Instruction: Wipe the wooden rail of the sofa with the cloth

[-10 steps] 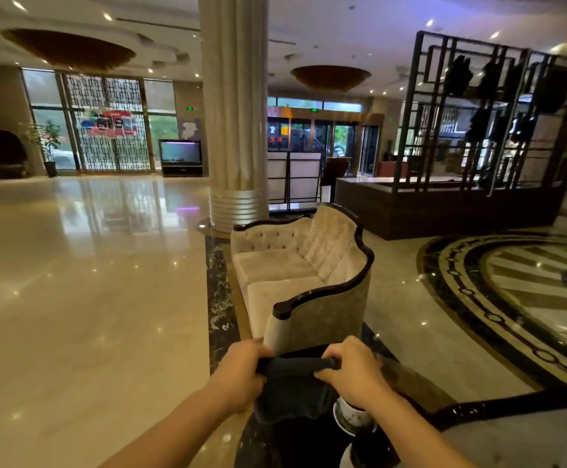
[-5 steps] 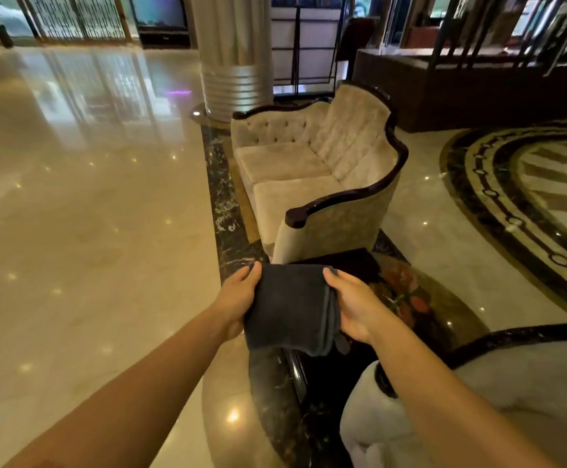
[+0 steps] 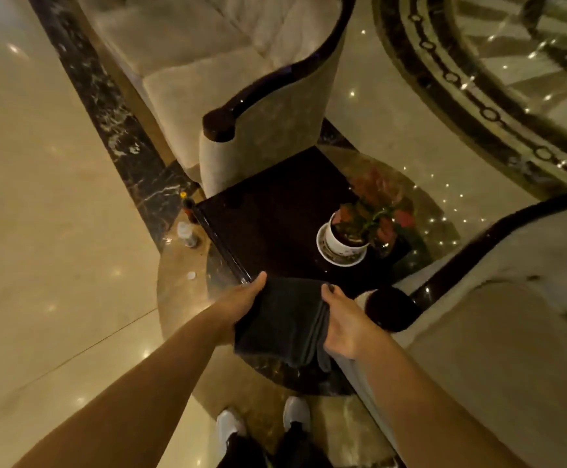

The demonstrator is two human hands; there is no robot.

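Note:
A folded dark grey cloth (image 3: 284, 320) hangs between both hands in front of me. My left hand (image 3: 240, 304) grips its left edge and my right hand (image 3: 341, 324) grips its right edge. A beige sofa (image 3: 275, 136) stands ahead, its dark wooden rail (image 3: 272, 86) curving down to a scrolled end. A second beige sofa (image 3: 498, 332) is at my right, its dark rail (image 3: 498, 221) ending in a round knob just right of my right hand. The cloth touches neither rail.
A dark square side table (image 3: 275, 217) stands between the sofas, with a potted red-leaved plant (image 3: 349, 238) in a white pot. Two small bottles (image 3: 187, 228) stand on the floor at the table's left corner. Polished marble floor (image 3: 49, 231) stretches left. My white shoes (image 3: 262, 423) show below.
The view has tilted sharply downward and closer to the side table. Both hands still hold the cloth, now spread flat between them rather than bunched.

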